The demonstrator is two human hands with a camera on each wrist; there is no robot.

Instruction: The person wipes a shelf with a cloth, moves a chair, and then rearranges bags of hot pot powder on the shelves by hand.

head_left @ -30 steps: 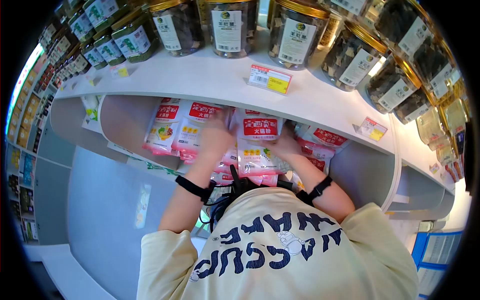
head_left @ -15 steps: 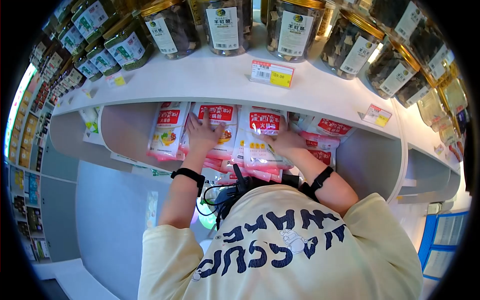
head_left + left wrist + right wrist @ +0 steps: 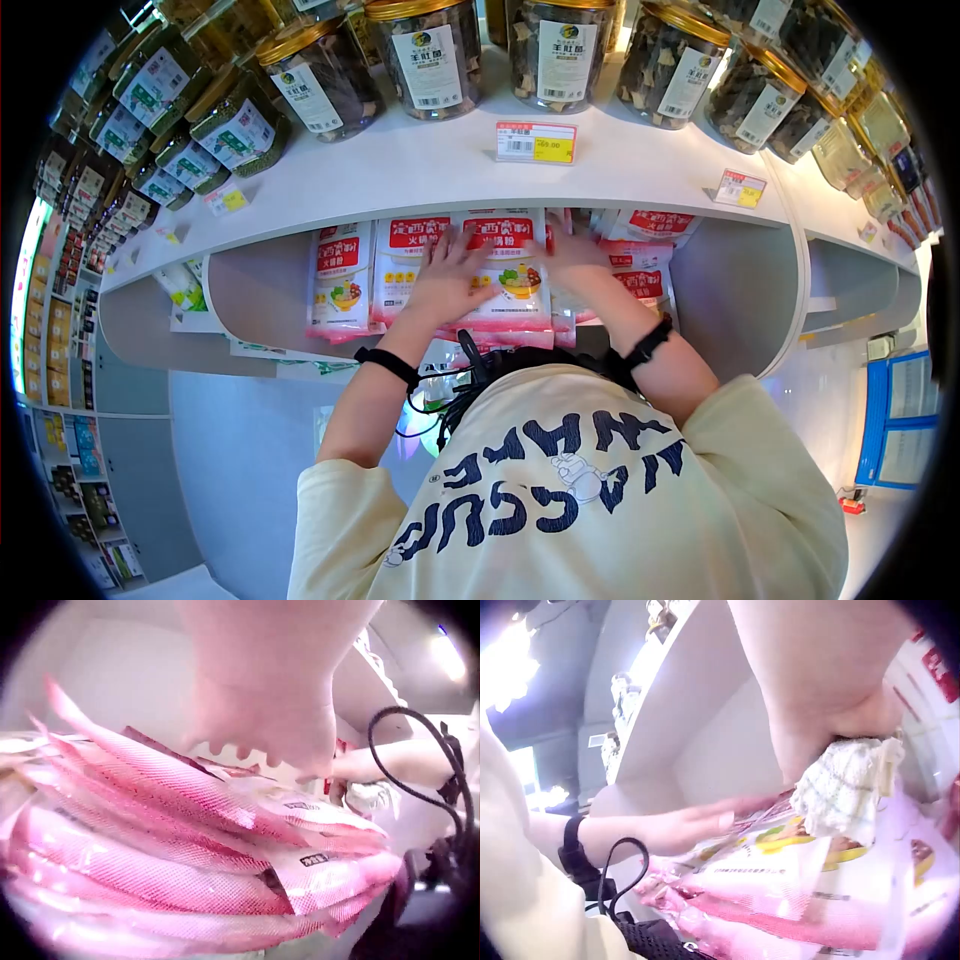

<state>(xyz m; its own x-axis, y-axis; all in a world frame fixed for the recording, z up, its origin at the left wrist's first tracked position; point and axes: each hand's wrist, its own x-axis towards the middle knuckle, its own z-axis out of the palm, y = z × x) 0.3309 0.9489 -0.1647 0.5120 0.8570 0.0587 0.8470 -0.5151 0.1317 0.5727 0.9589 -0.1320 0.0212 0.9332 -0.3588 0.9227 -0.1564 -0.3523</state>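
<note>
My left hand (image 3: 450, 275) lies with fingers spread over two white-and-red hot-pot noodle packets, on the inner edges of the left packet (image 3: 398, 262) and the middle packet (image 3: 518, 285). In the left wrist view its fingertips reach down over the pile of pink-bottomed packets (image 3: 165, 802). My right hand (image 3: 578, 265) is at the right edge of the middle packet. A white checked cloth (image 3: 844, 791) is bunched under the right palm, gripped by that hand; it also shows beyond the left hand as a pale cloth (image 3: 373, 796).
The packets fill a curved grey shelf compartment (image 3: 735, 290) under a white counter (image 3: 400, 180). Gold-lidded jars (image 3: 425, 60) and a price tag (image 3: 536, 143) stand on the counter above. More packets (image 3: 640, 275) lie to the right, and another packet (image 3: 342, 280) to the left.
The middle packet has shifted left against the left packet, so they lie side by side. My left hand has slid right across them, and the right hand has stayed by the middle packet's right edge.
</note>
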